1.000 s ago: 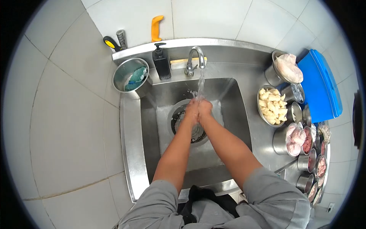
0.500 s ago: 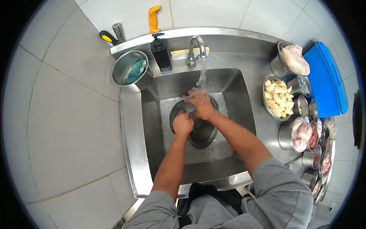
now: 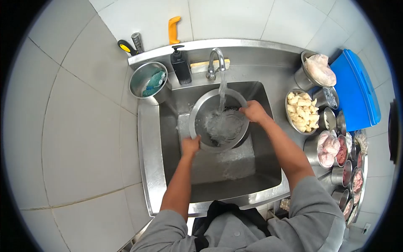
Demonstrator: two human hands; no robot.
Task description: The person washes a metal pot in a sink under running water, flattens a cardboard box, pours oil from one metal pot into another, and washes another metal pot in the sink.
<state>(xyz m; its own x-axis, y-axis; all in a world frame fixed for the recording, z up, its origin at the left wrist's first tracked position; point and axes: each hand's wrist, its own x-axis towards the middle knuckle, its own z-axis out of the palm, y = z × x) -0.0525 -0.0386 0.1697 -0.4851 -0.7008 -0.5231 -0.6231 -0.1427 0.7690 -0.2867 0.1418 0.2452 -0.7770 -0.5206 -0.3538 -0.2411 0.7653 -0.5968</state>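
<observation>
Head view: a wide, round bowl of shiny steel (image 3: 192, 122), holding churning clear water (image 3: 218, 124), within a rectangular, smooth grey metal sink (image 3: 218, 180). Clamped at the near-left rim in the left bare hand (image 3: 191, 145), at the right rim in the right bare hand (image 3: 254, 112). Ahead of the grip, a curved chrome faucet (image 3: 211, 65) with a stream down into the bowl. Beyond the right hand, knobbly, pale-yellow florets (image 3: 302, 111); farther off, a glossy blue plastic container (image 3: 354, 90).

From one head-worn camera, we are looking forward and steeply down at a bare left hand (image 3: 190, 145) and right hand (image 3: 255, 112) gripping a round silver metal bowl (image 3: 193, 119); a white tiled wall (image 3: 228, 21) is rising beyond the grip, grey cloth sleeves (image 3: 312, 208) nearer.
</observation>
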